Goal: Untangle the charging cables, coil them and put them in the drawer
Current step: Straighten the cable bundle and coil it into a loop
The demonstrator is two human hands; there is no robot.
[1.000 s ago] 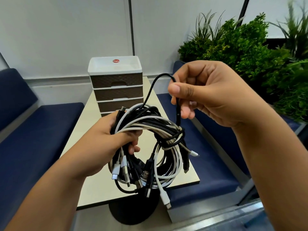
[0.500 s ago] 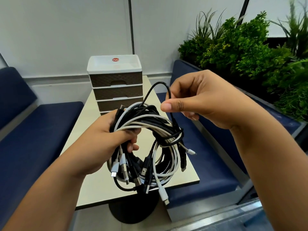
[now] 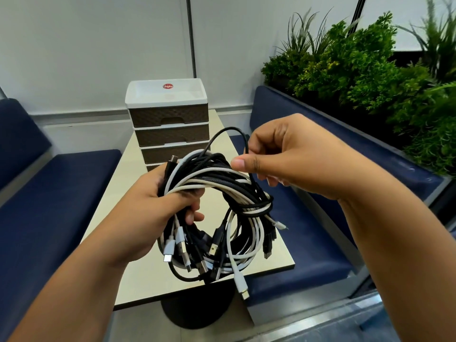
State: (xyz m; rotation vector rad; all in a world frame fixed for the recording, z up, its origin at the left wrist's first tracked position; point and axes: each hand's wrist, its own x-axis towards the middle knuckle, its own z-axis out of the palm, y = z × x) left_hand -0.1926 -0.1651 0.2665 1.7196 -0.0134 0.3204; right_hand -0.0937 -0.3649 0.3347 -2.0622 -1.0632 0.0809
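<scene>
L hand [image 3: 150, 208] has fingers curled round the left side of the cable bundle [image 3: 222, 218], a tangled ring of black & white charging cables held in the air above the table [image 3: 138, 280], plugs dangling at the bottom. R hand [image 3: 296, 159] pinches one black cable [image 3: 223, 133] w/ thumb & fingers where it arches up out of the bundle's top. Behind, at the table's far end, the drawer unit [image 3: 170, 122] w/ brown fronts all closed; blue benches [image 3: 61, 193] either side, plants [image 3: 357, 62] at right.
</scene>
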